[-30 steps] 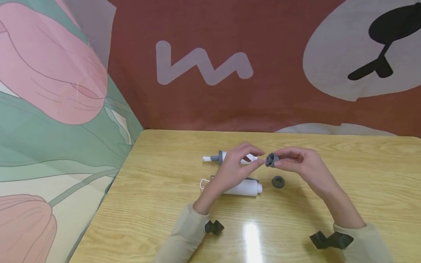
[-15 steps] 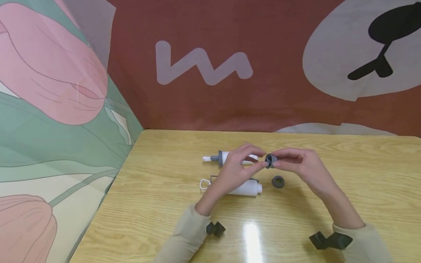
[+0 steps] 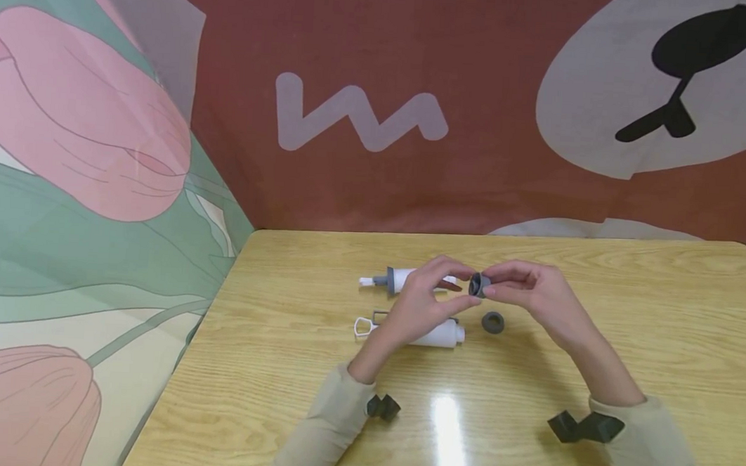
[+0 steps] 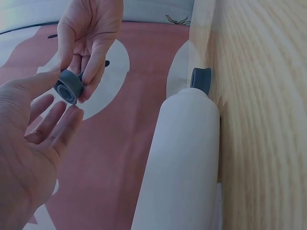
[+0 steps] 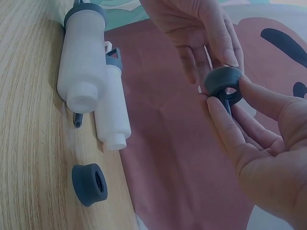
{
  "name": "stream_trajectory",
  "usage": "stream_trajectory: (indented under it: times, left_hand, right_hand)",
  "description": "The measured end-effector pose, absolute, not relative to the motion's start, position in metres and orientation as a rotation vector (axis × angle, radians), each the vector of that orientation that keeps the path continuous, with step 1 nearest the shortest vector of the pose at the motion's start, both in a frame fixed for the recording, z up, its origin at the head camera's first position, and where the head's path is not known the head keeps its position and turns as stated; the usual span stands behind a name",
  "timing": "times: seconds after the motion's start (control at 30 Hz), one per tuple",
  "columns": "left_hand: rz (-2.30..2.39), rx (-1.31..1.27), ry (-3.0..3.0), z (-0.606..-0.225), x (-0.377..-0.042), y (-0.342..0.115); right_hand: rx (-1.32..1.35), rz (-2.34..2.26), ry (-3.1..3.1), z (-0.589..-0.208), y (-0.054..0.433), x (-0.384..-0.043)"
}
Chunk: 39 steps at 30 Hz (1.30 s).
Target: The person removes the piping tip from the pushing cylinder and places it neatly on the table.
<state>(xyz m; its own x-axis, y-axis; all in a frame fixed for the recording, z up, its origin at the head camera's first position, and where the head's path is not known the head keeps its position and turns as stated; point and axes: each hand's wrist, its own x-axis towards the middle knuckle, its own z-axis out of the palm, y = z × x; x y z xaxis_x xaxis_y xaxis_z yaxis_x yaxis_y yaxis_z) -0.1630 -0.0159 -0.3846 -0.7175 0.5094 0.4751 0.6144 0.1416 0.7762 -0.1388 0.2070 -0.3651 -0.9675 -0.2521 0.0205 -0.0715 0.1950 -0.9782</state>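
A small dark grey cap [image 3: 479, 285] is held up over the table between both hands. My right hand [image 3: 545, 300] pinches it from the right with thumb and fingertips. From the left, the thumb and fingertips of my left hand [image 3: 418, 302] meet its rim. Its hollow, ringed inside faces my left palm in the left wrist view, where the cap [image 4: 70, 88] shows closer. Below lies a second grey ring-shaped cap [image 3: 492, 322], on its own on the tabletop. Under the left hand lies a white bottle-like cylinder [image 3: 434, 334] with a white loop at its left end, partly hidden.
Behind the left hand lies another white cylinder [image 3: 402, 279] with a grey collar and a white tip, partly covered. Both cylinders show narrow necks in the right wrist view. The wooden table [image 3: 263, 396] meets a printed cloth [image 3: 362, 190] at its far edge.
My left hand has moved slightly right, and its thumb and fingertips have come onto the cap. The cap has turned a little in the right hand, which stays nearly in place.
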Motion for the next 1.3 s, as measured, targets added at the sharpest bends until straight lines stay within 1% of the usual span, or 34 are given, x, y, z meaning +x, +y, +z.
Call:
stream_trajectory:
  times: [0.4,0.77,1.3]
  left_hand:
    - [-1.620,-1.161,-2.268,-0.3900,-0.1636,-0.0132]
    - [-1.723,-1.135,-2.145,-0.3920,-0.1639,-0.0124]
    - [-1.811,-1.074,-2.079,-0.3908,-0.1673,-0.0167]
  right_hand:
    - [-0.315,-1.859,2.304,-0.3660,0.2064,-0.1387]
    - [-0.468,-2.092,2.060,-0.3702,0.2102,-0.1410]
    - [-0.335,-1.981,2.227,-0.3685,0.2116,-0.1405]
